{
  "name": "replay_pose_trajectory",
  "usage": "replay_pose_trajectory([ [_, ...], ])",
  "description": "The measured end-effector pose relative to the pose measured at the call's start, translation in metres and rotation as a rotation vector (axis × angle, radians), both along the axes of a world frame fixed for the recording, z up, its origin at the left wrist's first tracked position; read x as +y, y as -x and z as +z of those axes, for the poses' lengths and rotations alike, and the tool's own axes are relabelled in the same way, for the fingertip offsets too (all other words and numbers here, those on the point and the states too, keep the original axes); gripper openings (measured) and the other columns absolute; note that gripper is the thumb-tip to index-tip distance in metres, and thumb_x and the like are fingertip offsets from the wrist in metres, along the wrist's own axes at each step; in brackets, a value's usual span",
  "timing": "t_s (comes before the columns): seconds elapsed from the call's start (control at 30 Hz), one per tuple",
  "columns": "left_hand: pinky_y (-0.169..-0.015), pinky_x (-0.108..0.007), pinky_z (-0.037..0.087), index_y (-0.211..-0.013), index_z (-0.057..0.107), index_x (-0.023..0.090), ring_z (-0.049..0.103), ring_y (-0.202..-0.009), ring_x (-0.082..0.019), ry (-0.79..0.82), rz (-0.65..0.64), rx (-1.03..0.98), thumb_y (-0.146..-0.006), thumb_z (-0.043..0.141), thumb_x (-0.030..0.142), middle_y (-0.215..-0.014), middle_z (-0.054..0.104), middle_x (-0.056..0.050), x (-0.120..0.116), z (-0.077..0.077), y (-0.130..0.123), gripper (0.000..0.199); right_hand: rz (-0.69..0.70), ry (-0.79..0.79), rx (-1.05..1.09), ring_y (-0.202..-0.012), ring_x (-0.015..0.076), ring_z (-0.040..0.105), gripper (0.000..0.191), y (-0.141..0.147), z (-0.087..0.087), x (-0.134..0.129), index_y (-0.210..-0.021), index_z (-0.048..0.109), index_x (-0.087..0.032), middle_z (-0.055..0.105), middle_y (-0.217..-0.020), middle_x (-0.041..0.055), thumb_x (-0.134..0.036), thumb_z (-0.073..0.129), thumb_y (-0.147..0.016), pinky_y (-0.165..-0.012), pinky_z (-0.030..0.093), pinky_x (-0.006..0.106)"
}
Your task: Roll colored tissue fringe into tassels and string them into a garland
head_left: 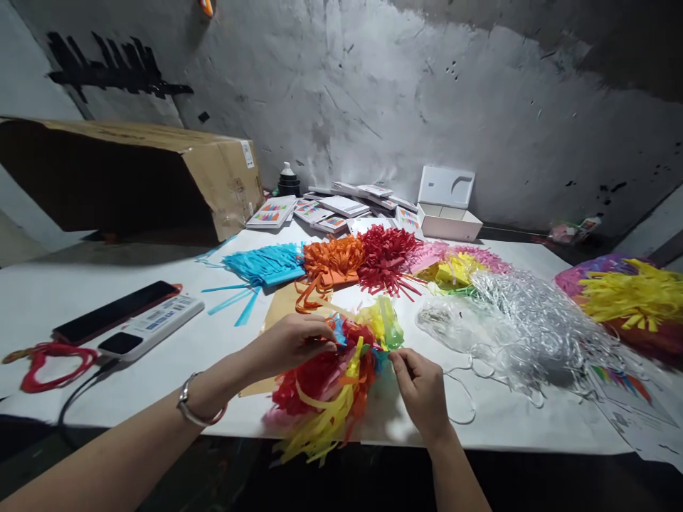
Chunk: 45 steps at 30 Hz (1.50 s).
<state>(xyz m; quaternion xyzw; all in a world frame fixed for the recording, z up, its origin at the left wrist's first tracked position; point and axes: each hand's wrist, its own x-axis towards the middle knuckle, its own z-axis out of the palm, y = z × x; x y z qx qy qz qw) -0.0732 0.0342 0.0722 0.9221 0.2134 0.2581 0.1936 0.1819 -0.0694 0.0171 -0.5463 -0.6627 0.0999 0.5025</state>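
At six o'clock, by a flat white desk's near edge (496, 434), the left hand (288, 343) and right hand (422, 391) pinch a multicoloured, fringed tissue-paper bundle (341, 380), fingers nearly closed; gathered, seemingly unfinished. An orange paper-fringe pile (334, 259) lies untouched at twelve.

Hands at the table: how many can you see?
2: the left hand at the left of the colourful paper bundle, the right hand at its right edge.
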Motion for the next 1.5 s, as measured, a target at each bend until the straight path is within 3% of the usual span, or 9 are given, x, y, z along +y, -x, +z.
replay_pose_trajectory([
  [0.13,-0.057,-0.021,0.043,-0.088,0.071,0.016,0.061,-0.060,-0.012,0.031,0.017,-0.003,-0.097,0.058,0.032,-0.072,0.070,-0.003,-0.008,0.006,-0.003,0.023,0.019,-0.004,-0.006,-0.049,0.0101,0.048,0.034,0.003,0.004,-0.005,-0.073,0.068,-0.017,0.057,-0.056,-0.0018,-0.033,0.051,-0.098,-0.050,0.034,0.022],
  [0.4,-0.060,-0.023,0.044,-0.084,0.068,0.017,0.065,-0.065,-0.015,-0.184,0.195,0.000,-0.097,0.052,0.029,-0.075,0.072,-0.004,-0.013,-0.003,-0.013,0.024,0.218,0.062,-0.067,-0.046,0.0084,0.040,0.038,0.005,0.012,-0.013,-0.060,0.062,-0.018,0.048,-0.050,-0.0041,-0.034,0.060,-0.094,-0.048,0.029,0.023],
  [0.57,-0.057,-0.021,0.041,-0.085,0.071,0.020,0.065,-0.060,-0.014,-0.171,0.133,0.093,-0.092,0.063,0.033,-0.070,0.073,-0.001,-0.016,-0.001,-0.016,0.018,0.114,0.003,-0.007,-0.046,0.0077,0.033,0.045,0.004,0.013,-0.011,-0.053,0.053,-0.018,0.038,-0.049,-0.0052,-0.034,0.055,-0.095,-0.046,0.025,0.023],
  [0.7,-0.054,-0.021,0.036,-0.076,0.073,0.020,0.062,-0.056,-0.013,-0.092,0.096,0.203,-0.088,0.069,0.032,-0.063,0.070,0.000,-0.021,0.002,-0.019,0.017,0.092,-0.013,0.057,-0.047,0.0075,0.031,0.046,0.004,0.016,-0.012,-0.053,0.050,-0.018,0.036,-0.050,-0.0054,-0.036,0.054,-0.095,-0.045,0.026,0.022],
  [0.87,-0.058,-0.021,0.041,-0.103,0.074,0.021,0.066,-0.067,-0.016,0.113,0.095,0.137,-0.084,0.072,0.040,-0.078,0.075,-0.001,-0.031,-0.002,-0.032,0.026,0.125,-0.010,0.104,-0.047,0.0076,0.033,0.044,0.010,0.018,-0.014,-0.054,0.052,-0.018,0.039,-0.050,-0.0052,-0.035,0.056,-0.094,-0.046,0.027,0.022],
  [1.0,-0.056,-0.019,0.041,-0.096,0.074,0.021,0.066,-0.064,-0.014,0.214,0.052,0.111,-0.087,0.065,0.025,-0.077,0.075,0.001,-0.038,-0.014,-0.045,0.013,0.146,0.047,0.230,-0.049,0.0086,0.036,0.042,0.013,0.016,-0.015,-0.055,0.055,-0.017,0.043,-0.051,-0.0040,-0.037,0.059,-0.092,-0.049,0.028,0.023],
  [1.17,-0.050,-0.022,0.033,-0.077,0.064,0.018,0.059,-0.054,-0.015,-0.139,0.259,0.191,-0.085,0.061,0.018,-0.063,0.066,0.000,-0.047,-0.027,-0.052,0.008,0.151,0.120,0.390,-0.050,0.0088,0.035,0.045,0.014,0.009,-0.017,-0.054,0.053,-0.017,0.041,-0.051,-0.0042,-0.042,0.061,-0.090,-0.049,0.029,0.023],
  [1.3,-0.049,-0.025,0.031,-0.079,0.058,0.018,0.059,-0.055,-0.017,-0.306,0.363,0.258,-0.087,0.054,0.012,-0.064,0.065,-0.002,-0.051,-0.032,-0.053,0.010,0.154,0.168,0.484,-0.050,0.0089,0.035,0.047,0.015,-0.001,-0.017,-0.056,0.055,-0.017,0.042,-0.051,-0.0040,-0.049,0.060,-0.090,-0.049,0.031,0.022],
  [1.5,-0.049,-0.023,0.032,-0.083,0.058,0.020,0.062,-0.054,-0.016,-0.207,0.382,0.246,-0.089,0.061,0.027,-0.063,0.066,0.001,-0.047,-0.024,-0.046,0.010,0.132,0.230,0.518,-0.043,0.0074,0.025,0.053,0.012,-0.016,-0.013,-0.058,0.052,-0.018,0.035,-0.047,-0.0069,-0.059,0.052,-0.092,-0.041,0.024,0.022],
])
